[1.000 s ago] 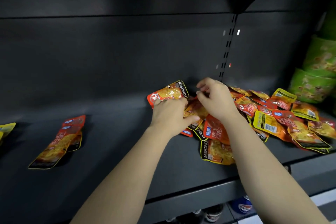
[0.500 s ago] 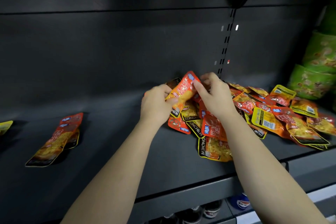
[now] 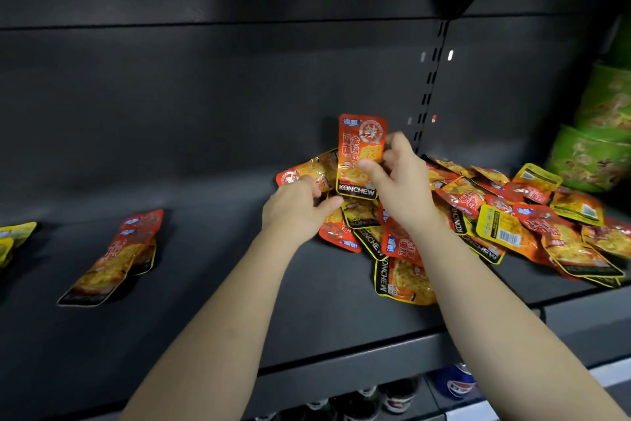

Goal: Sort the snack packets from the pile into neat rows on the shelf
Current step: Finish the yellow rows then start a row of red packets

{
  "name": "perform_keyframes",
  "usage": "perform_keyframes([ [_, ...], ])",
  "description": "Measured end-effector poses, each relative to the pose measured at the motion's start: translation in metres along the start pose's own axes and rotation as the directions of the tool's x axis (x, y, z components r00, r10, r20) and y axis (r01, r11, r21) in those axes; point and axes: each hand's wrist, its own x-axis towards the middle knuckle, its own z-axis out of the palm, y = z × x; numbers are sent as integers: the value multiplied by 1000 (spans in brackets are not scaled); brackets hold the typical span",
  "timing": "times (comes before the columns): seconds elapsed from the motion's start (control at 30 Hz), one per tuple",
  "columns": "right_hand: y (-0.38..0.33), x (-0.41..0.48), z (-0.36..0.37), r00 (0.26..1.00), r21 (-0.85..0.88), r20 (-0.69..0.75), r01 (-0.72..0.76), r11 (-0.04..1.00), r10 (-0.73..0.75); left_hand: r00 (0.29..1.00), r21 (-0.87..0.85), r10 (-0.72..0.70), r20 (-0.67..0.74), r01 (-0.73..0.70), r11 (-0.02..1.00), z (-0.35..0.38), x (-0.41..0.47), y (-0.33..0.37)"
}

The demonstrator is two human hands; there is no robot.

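Picking step: the right hand pinches a red-orange foil snack packet, thumb in front and fingers behind, just above the left edge of the loose pile of packets. The packet stands upright with its long axis vertical and its black band at the bottom. The left hand curls its fingers round a second, sideways packet. The next move likely carries it left of the pile to the started row on the dark metal shelf.

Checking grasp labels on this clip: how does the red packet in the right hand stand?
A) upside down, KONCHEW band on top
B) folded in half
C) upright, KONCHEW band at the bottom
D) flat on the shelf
C: the right hand pinches the red packet upright above the pile, KONCHEW band lowest; the left hand grips a sideways packet.
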Motion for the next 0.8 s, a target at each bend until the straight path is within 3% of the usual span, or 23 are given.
perform_keyframes([
  [0.17,8,3,0,998,-27,-56,-4,1000,2,985,-251,-61,160,100,963,6,-1,-1],
  [0.4,11,3,1,999,-78,-14,-32,996,31,965,-342,-113,236,191,920,3,7,-13],
  [0.6,3,2,2,999,-115,-27,-23,993,20,910,-108,-90,405,145,983,-21,11,-24],
  [0.73,-5,2,5,999,-118,-12,-32,993,31,936,67,-64,345,44,997,-44,10,-30],
  [0.8,-12,3,7,1000,-115,-2,-25,993,25,961,68,-61,268,44,997,-54,8,-36],
])
